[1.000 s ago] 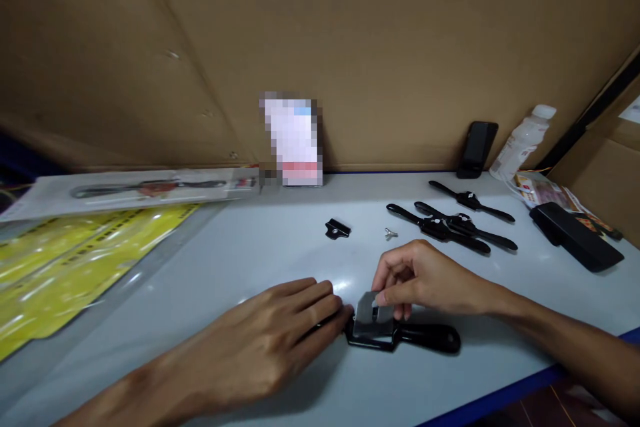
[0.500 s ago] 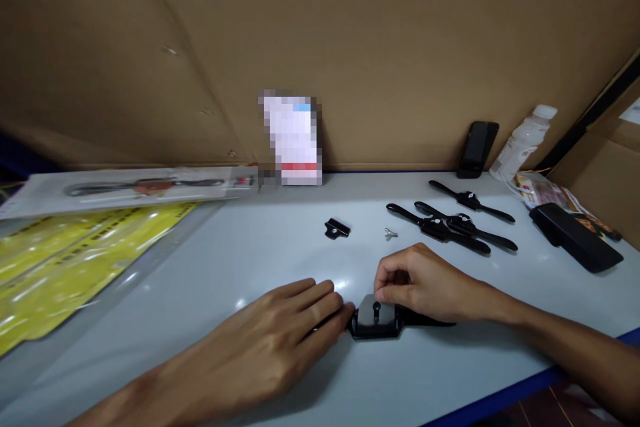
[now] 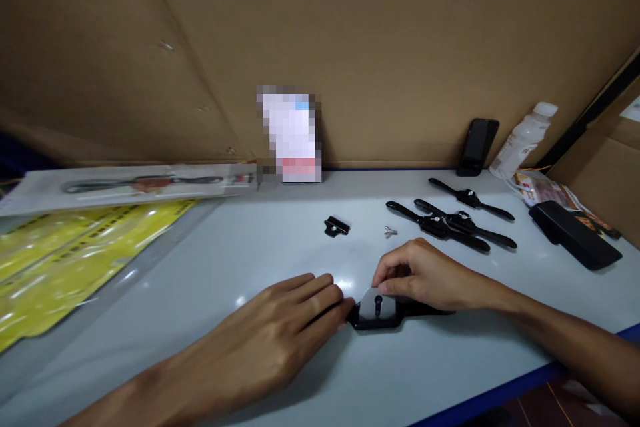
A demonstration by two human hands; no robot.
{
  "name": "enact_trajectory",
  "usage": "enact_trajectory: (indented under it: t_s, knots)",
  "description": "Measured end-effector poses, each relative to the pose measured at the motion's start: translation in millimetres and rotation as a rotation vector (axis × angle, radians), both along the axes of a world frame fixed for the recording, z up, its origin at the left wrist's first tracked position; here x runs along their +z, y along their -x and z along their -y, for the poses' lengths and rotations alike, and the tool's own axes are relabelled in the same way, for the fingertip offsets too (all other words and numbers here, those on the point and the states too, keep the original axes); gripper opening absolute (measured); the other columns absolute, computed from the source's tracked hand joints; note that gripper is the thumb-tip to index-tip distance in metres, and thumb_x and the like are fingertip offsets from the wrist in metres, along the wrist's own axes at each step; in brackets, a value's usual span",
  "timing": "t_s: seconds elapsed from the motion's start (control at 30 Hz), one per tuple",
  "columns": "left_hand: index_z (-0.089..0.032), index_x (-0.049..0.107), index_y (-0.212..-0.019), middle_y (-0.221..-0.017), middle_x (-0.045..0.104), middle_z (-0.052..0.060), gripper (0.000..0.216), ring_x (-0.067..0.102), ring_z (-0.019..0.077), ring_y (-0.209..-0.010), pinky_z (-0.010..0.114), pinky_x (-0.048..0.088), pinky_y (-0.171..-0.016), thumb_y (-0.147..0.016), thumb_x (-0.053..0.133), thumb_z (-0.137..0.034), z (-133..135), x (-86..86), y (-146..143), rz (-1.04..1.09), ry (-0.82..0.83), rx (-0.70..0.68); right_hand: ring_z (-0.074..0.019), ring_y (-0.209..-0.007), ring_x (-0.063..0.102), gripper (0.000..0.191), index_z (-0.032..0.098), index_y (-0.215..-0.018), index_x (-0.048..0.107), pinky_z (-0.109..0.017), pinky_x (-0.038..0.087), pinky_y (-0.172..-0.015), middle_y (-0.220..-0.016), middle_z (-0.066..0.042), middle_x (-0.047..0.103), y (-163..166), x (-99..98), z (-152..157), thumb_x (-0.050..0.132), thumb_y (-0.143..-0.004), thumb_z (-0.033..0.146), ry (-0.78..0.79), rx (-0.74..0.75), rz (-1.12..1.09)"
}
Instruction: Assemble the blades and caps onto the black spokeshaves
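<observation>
In front of me a black spokeshave body [image 3: 379, 324] lies on the table, one handle pointing right. My left hand [image 3: 285, 327] covers its left handle, fingers closed over it. A flat silver blade [image 3: 371, 303] with a keyhole-shaped slot sits against the middle of the body. Its top edge is pinched between the thumb and finger of my right hand [image 3: 417, 277]. Beyond the hands lie a black lever cap [image 3: 337, 226] and a small silver thumbscrew [image 3: 390, 231]. The underside of the blade is hidden.
Several black spokeshaves [image 3: 453, 227] lie at the right, near a black case-like object [image 3: 575, 235]. A phone [image 3: 479, 147] and a plastic bottle [image 3: 525, 140] stand behind them. At left are a packaged spokeshave [image 3: 150, 183] and yellow packaging [image 3: 95, 253]. A pixelated screen [image 3: 295, 137] leans against the cardboard.
The blade has shifted slightly on the spokeshave body, its upper edge tilting a little under my right fingers. My left hand stays on the handle. The whole view has moved slightly.
</observation>
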State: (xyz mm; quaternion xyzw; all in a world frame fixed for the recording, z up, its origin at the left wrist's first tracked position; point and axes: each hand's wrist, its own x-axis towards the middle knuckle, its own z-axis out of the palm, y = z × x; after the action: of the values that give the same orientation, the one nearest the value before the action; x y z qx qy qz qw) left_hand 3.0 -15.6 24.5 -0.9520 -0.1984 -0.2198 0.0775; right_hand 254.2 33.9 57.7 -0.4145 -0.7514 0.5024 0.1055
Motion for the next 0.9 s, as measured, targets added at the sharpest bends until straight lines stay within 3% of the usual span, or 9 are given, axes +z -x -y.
enact_trajectory:
  t_s: [0.4,0.9]
  knots:
    - [-0.010,0.071,-0.107,-0.086,0.072,0.008,0.038,0.065,0.0229,-0.072,0.037,0.055,-0.063,-0.112,0.035,-0.005,-1.2,-0.7,-1.3,0.006,-0.005,-0.015,-0.0114,-0.066,0.054,0.020,0.016,-0.078,0.073,-0.025,0.041,-0.064,-0.067,0.006,0.061,-1.8,0.4,-2.9,0.072,-0.088,-0.001,-0.023,-0.047,0.015]
    - [-0.012,0.073,-0.106,-0.089,0.074,0.008,0.037,0.065,0.0216,-0.072,0.036,0.051,-0.062,-0.114,0.037,-0.008,-0.1,-2.0,-3.2,0.027,0.043,0.018,-0.0085,-0.058,0.045,0.020,0.017,-0.078,0.071,-0.026,0.034,-0.064,-0.061,0.009,0.055,-1.3,0.5,2.9,0.075,-0.091,0.002,-0.127,0.050,0.094]
